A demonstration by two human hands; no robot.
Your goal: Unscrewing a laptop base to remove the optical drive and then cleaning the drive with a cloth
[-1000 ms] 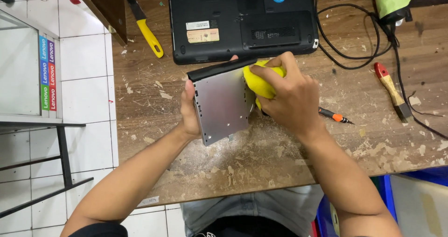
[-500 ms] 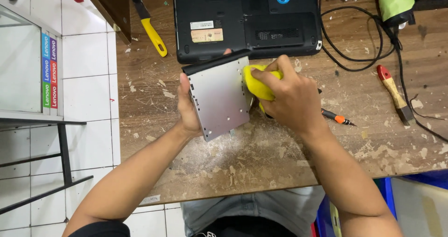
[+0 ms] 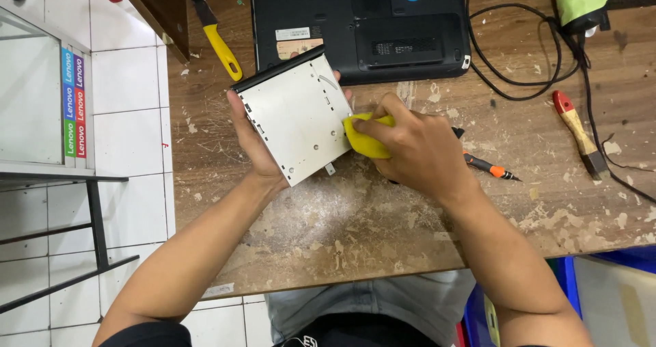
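Observation:
My left hand (image 3: 254, 145) grips a flat silver optical drive (image 3: 297, 118) from beneath, tilted above the worn wooden table (image 3: 355, 231). The drive has a black front edge toward the far left. Against the drive's right edge my right hand (image 3: 413, 149) presses a yellow cloth (image 3: 365, 140), bunched in its fingers. A black laptop (image 3: 362, 22) lies upside down just beyond the drive.
A yellow-handled tool (image 3: 217, 41) lies left of the laptop. An orange-tipped screwdriver (image 3: 488, 166) sits right of my hand, with a red-handled brush (image 3: 577, 134) and black cables (image 3: 540, 60) further right. The table's left edge drops to a white tiled floor (image 3: 126, 87).
The yellow cloth has slid from the drive's upper right part down to its right edge. The drive has shifted a little in my left hand.

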